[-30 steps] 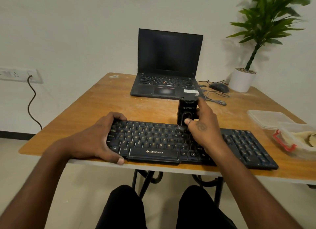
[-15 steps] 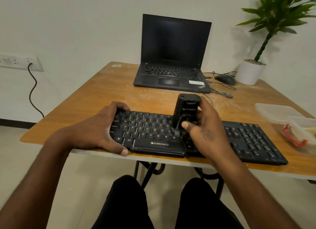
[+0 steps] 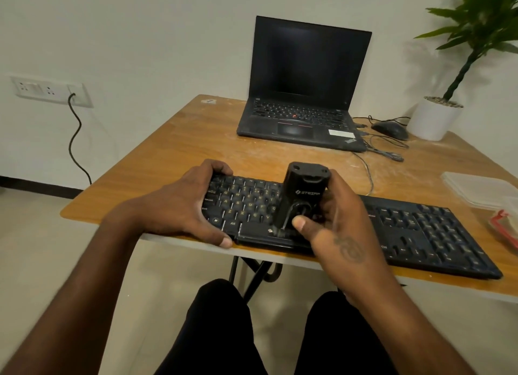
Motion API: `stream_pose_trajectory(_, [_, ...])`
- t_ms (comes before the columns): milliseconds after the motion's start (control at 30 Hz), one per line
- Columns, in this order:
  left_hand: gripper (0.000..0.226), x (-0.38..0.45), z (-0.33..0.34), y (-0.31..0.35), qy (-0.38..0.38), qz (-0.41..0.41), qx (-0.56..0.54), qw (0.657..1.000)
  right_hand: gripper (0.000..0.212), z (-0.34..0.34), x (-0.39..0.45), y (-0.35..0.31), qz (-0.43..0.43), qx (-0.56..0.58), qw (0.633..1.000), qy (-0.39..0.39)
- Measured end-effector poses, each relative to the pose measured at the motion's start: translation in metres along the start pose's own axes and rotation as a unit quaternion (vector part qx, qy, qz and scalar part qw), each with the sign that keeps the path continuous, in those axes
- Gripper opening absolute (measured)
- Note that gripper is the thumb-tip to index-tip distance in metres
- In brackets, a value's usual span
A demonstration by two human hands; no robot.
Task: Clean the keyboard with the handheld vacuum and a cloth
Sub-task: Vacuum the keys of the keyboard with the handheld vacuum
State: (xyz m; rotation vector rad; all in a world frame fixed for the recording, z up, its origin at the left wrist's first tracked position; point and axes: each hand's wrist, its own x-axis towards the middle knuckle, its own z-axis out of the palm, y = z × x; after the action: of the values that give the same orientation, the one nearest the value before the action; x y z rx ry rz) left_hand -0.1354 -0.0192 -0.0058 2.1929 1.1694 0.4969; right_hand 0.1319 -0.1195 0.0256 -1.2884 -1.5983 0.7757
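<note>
Keyboard (image 3: 406, 229): a long black board lying near the front edge of the table (image 3: 168, 161), its long axis running left to right and slanting a little toward the near right corner.
Left hand (image 3: 182, 209): clamped over the keyboard's left end, fingers curled over the far edge and thumb pressed against the near edge, pinning the board.
Right hand (image 3: 336, 229): wrapped round the handheld vacuum (image 3: 301, 195), thumb lying across its lower front, fingers behind the body.
Vacuum pose: upright with its top tipped slightly away; the nozzle end is down at the bottom key row near the space bar. Real contact with the keys is likely, though the thumb hides the tip.
Key relation: the uncleaned run of keys, including the number pad, stretches to the right of the vacuum along the board's long axis; the right hand is the nearer one and already over the middle.
Judged step: vacuuming the middle rows, with the cloth wipe still to come; no cloth is plainly visible.
Next move needs: a sideways pass along the rows while the left hand stops the board sliding.
</note>
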Motion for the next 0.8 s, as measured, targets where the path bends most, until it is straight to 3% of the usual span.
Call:
stream_pose_trajectory(467, [0.125, 0.000, -0.002, 0.004, 0.002, -0.006, 0.004, 1.000, 0.050, 0.054, 0.087, -0.016, -0.020, -0.099, 0.995, 0.007])
stream_pose_trajectory(633, [0.126, -0.003, -0.001, 0.005, 0.007, 0.006, 0.010, 1.000, 0.046, 0.038, 0.065, -0.013, 0.057, 0.090, 0.994, 0.012])
stream_pose_trajectory(800, [0.116, -0.004, -0.004, 0.011, 0.031, 0.006, -0.078, 0.996, 0.041, 0.014, 0.052, -0.010, 0.147, 0.332, 0.931, 0.027])
